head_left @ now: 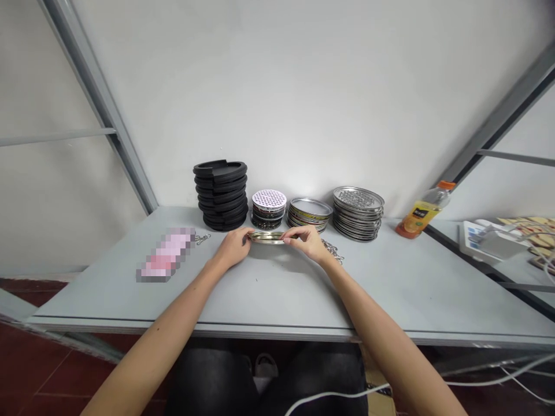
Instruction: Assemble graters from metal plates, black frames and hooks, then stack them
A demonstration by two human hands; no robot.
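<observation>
Between my two hands, a shallow round metal lid [267, 238] with a gold-coloured inside is held nearly edge-on above the table. My left hand [235, 245] pinches its left rim. The fingers of my right hand [307, 242] are closed on the right rim. Just behind stand a stack of perforated discs [269, 200], the top one white, and a stack of plain metal lids [310, 208]. Farther right is a taller stack of metal discs with a patterned top [358, 199]. Small metal clasps [333, 251] lie partly hidden behind my right hand.
A tall stack of black notched rings [221, 193] stands left of the discs. A blurred pink item [167, 254] with a metal clasp [202, 238] lies at left. On the right are an orange-capped bottle [425, 211], a frame post [468, 147] and cabled white devices [494, 242].
</observation>
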